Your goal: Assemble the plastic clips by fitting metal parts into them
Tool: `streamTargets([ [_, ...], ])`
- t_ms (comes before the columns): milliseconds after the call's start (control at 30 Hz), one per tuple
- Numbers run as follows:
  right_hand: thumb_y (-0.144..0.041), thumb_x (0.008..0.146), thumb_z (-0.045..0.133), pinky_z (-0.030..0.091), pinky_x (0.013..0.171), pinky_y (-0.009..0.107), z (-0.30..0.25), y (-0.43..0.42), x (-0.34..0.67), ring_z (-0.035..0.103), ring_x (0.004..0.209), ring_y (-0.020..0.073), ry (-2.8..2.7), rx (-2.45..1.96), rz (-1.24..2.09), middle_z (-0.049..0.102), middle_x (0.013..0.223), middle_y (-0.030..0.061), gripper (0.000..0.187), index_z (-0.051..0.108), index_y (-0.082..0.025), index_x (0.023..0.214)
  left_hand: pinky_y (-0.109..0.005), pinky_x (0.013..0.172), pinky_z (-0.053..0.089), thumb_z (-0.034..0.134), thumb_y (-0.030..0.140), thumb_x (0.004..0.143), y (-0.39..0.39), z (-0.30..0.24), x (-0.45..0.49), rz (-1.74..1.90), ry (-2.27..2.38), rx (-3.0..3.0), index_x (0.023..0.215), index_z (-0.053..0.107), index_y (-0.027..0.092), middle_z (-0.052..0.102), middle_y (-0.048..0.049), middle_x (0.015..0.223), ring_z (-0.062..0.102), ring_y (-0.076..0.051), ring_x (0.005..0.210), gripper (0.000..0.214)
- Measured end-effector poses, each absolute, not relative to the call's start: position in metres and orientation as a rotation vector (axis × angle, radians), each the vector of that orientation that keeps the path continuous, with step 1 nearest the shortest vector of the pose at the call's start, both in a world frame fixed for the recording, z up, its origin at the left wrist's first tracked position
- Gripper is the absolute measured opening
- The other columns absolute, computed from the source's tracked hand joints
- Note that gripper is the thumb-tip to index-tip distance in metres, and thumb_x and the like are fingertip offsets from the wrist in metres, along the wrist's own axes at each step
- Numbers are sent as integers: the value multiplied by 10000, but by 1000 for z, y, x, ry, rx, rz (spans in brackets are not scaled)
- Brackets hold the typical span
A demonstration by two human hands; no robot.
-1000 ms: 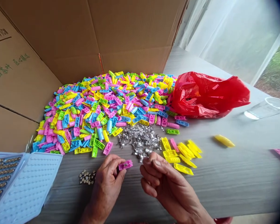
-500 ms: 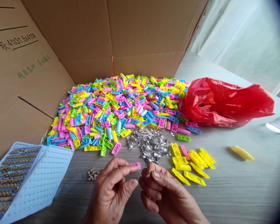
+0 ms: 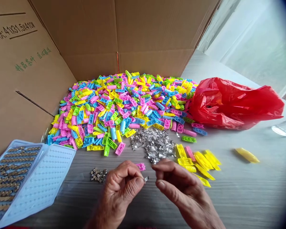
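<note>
My left hand (image 3: 120, 190) is closed on a small pink plastic piece (image 3: 141, 166), held between thumb and fingers, with a small metal clip (image 3: 146, 179) at the thumb tip. My right hand (image 3: 181, 187) is just to the right, fingers curled, index and thumb pinched close to the clip; what it holds I cannot make out. Right behind both hands lies a heap of shiny metal clips (image 3: 153, 144). Beyond that spreads a big pile of pink, blue, yellow and green plastic pieces (image 3: 119, 108).
A light blue tray of button cells (image 3: 19, 178) lies open at the left. Several loose button cells (image 3: 98, 175) sit by my left hand. Yellow pieces (image 3: 200, 162) lie to the right, a red plastic bag (image 3: 231, 101) beyond them. A cardboard box wall (image 3: 85, 38) stands behind.
The pink piece has stayed in my left hand. My right hand has moved from the metal heap toward the left hand, and a metal clip now shows at the left thumb.
</note>
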State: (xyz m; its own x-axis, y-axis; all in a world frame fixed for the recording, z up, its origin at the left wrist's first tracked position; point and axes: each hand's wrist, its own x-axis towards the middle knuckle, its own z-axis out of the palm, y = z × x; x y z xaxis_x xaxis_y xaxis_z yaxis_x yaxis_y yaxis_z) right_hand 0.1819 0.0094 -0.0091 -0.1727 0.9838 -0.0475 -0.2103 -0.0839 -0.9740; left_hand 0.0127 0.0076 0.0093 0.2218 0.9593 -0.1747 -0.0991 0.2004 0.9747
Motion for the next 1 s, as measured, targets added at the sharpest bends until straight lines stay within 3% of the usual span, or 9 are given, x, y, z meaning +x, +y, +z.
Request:
streamTargets([
  [133,-132,773,709,492,681,243,5,18,190,590,790,147,-1620,-912,1100,611,848,13,295,696,-299,1016,-226,467,255,586,348,865,6,7,9,939,1022,1083,676,581,186,439,50,670,302,-66,497,249],
  [467,-68,798,657,514,587,196,9,23,187,632,676,123,-1783,-843,970,618,757,35,124,697,-171,854,-207,428,263,592,422,845,3,4,12,914,1024,1005,714,625,191,460,41,677,343,-61,475,268],
  [567,-64,797,651,521,591,211,6,24,195,634,681,133,-1804,-921,841,628,752,36,119,673,-171,842,-204,482,391,692,315,776,1,-1,5,1033,1301,1323,848,673,220,557,12,798,451,-80,525,120],
  [667,-59,804,631,518,576,224,0,27,201,630,682,139,-1858,-996,684,630,767,43,137,670,-181,853,-223,486,477,709,121,725,-1,-12,1,1006,1560,1785,1046,655,235,639,-29,977,447,-63,439,344],
  [733,-61,816,612,513,563,228,-3,29,202,624,681,139,-1919,-992,635,626,777,47,141,666,-184,861,-290,663,560,710,72,702,-1,-20,2,865,1600,1956,1125,618,210,658,-71,1034,642,-163,678,455],
  [833,-71,839,587,511,578,229,-8,31,200,623,701,137,-1982,-973,642,630,796,48,135,652,-187,861,-373,807,564,692,90,733,3,-25,8,688,1610,2062,1183,569,182,648,-105,1087,660,-253,967,475],
  [1000,-56,870,539,493,610,228,-14,35,196,598,722,129,-2035,-955,694,628,813,46,138,615,-172,863,-374,788,563,609,54,789,14,-24,14,548,1624,2052,1043,625,152,630,-92,1009,670,-228,879,272],
])
